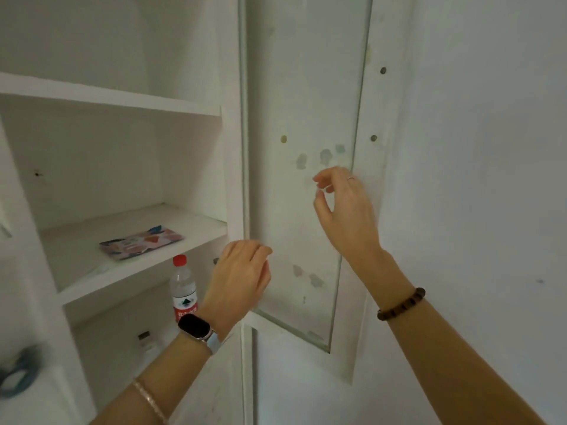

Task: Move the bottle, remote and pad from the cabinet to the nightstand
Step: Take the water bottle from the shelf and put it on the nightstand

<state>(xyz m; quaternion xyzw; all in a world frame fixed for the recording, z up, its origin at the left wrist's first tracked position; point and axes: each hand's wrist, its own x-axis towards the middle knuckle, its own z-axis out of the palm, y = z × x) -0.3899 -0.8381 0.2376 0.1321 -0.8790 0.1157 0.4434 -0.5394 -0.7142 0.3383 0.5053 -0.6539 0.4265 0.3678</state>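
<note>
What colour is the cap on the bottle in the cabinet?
Red; the cap of the bottle shows clearly in the head view.

Blurred blue object [17, 374], white wall [491, 148]

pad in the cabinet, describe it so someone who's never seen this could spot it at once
Look in the open white cabinet on the left, at the shelf just above the red-capped water bottle. The pad lies flat there. It is a thin rectangle with a pink, blue and white pattern, the only colourful flat thing among white boards.
</note>
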